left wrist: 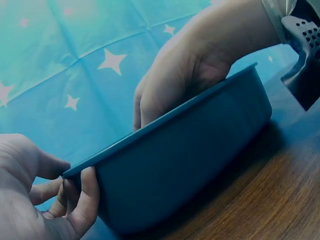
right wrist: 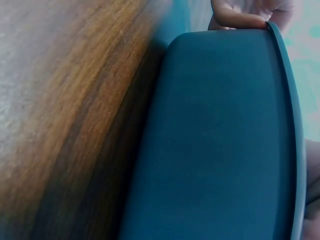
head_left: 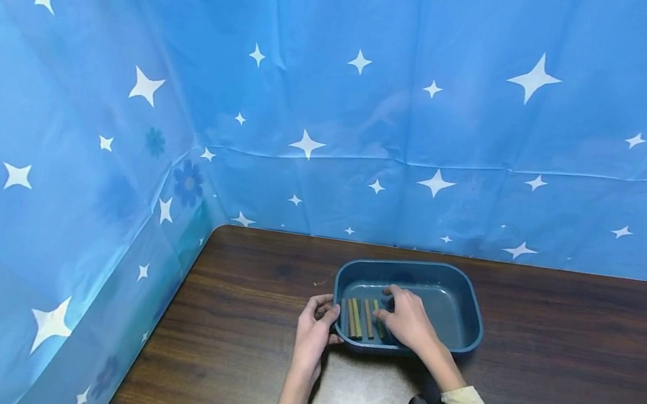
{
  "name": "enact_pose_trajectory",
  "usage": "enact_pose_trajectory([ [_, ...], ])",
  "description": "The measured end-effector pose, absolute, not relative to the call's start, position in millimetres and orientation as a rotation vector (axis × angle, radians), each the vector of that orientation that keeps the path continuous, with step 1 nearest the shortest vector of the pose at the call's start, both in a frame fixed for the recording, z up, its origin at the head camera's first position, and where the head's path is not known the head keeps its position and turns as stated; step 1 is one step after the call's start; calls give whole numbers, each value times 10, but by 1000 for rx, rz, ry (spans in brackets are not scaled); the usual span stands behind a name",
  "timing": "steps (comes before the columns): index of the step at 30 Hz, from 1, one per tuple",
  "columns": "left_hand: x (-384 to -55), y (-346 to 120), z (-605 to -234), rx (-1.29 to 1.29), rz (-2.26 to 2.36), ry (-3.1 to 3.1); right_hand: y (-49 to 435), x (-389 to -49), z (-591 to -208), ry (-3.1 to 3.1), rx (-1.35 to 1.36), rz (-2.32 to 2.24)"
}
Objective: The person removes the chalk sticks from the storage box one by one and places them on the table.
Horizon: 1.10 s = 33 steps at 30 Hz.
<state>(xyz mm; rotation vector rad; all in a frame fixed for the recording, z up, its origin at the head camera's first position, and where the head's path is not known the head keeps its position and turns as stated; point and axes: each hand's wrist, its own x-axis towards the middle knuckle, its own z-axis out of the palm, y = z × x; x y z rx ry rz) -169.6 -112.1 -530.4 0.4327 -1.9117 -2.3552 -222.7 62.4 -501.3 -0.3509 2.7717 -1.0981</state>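
While the left hand [head_left: 314, 328] pinches the rim at the bin's [head_left: 446, 310] left end, the right hand [head_left: 409, 322] dips inside the bin, thumb and forefinger bent and slightly parted by the rightmost stick; whether it holds one cannot be told. The sticks [head_left: 368, 319] lie side by side in the bin's left part. Under the bin is the counter [head_left: 259, 303]; behind it, a starry cloth [head_left: 373, 112].

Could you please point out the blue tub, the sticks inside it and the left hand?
Blue tub [head_left: 448, 308]: head view, bare floor inside.
Sticks [head_left: 368, 319]: head view, middle of a brown one.
Left hand [head_left: 314, 328]: head view, middle of the hand.
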Motion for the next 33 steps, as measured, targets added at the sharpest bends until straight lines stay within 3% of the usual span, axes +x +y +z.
enact_pose_trajectory([
  [19, -1720, -1340, -5271, 343, -2703, -1799, 505, -2385, -5088, 2744, -409, -939],
  [33, -1728, -1343, -5266, 341, -2702, -1821, 503, -2401, -5097, 2708, -442, -967],
])
